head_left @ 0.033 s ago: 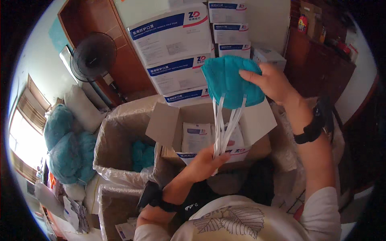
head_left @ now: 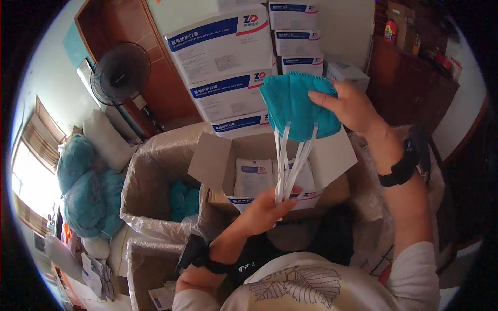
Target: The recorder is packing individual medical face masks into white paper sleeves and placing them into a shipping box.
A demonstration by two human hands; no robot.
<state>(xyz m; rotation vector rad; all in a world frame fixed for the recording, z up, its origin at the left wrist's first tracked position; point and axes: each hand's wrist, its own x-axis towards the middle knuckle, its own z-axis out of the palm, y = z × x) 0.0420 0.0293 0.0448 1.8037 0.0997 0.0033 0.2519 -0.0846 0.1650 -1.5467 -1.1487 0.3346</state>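
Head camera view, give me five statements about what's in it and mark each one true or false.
1. The right hand holds the teal mask, perhaps several layered, near its edge. True.
2. The left hand hangs free. False: it grips the white straps.
3. The carton below the mask is shut. False: its flaps stand open, with white packets inside.
4. A black fan stands left of the stacked boxes. True.
5. Both wrists are bare. False: each wears a black band.

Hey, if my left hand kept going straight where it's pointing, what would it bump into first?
Beyond the white straps that the left hand holds, probably the open carton's right flap; depth is unclear, so it might pass above.
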